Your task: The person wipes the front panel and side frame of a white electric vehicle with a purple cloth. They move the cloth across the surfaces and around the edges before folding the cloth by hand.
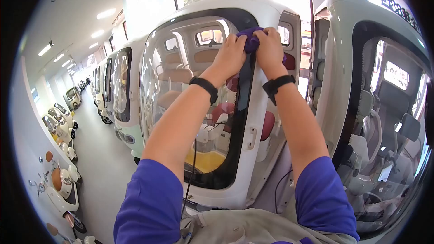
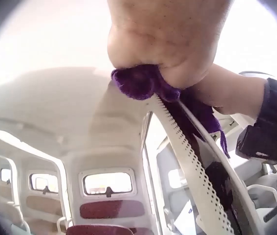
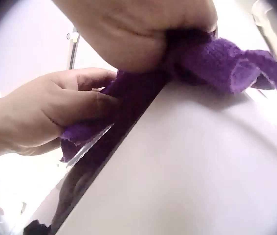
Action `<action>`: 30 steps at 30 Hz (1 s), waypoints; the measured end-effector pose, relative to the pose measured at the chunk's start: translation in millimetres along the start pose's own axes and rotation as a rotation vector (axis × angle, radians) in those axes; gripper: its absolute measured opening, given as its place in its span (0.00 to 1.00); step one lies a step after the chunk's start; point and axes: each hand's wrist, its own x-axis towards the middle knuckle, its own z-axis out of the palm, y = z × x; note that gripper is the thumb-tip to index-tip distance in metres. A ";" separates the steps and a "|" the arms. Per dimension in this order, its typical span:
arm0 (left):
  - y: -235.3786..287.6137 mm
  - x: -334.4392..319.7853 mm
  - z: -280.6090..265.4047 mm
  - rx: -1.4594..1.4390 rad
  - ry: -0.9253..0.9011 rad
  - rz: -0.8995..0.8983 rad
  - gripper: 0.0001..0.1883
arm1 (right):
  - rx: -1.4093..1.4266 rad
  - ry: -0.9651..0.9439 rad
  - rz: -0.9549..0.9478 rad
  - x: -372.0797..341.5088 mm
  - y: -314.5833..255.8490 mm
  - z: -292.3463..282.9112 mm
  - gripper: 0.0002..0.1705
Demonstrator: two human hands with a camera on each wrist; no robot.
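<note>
A purple cloth (image 1: 250, 40) lies bunched against the upper corner of a small white vehicle's windshield (image 1: 181, 86). My left hand (image 1: 231, 54) grips its left part, over the dark windshield border (image 1: 244, 92). Close beside it, the right hand (image 1: 270, 49) holds the other part at the white front pillar (image 1: 254, 117). In the right wrist view, the cloth (image 3: 211, 63) bulges out from under the right hand (image 3: 143, 34), and a loose end trails over the white bodywork (image 3: 187, 161). From the left wrist, folds of cloth (image 2: 133, 83) show beneath the palm.
Another enclosed vehicle (image 1: 337, 63) stands close on the right. More vehicles (image 1: 122, 81) line up on the left, and scooters (image 1: 65, 180) stand across the grey aisle (image 1: 104, 153). Seats (image 2: 111, 209) show inside the cabin. A thin black cable (image 1: 193, 167) hangs by the left arm.
</note>
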 end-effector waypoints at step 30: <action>181.4 -441.1 -64.7 -0.106 -0.383 -0.600 0.24 | 0.471 -0.918 0.162 -409.2 -182.4 -137.6 0.29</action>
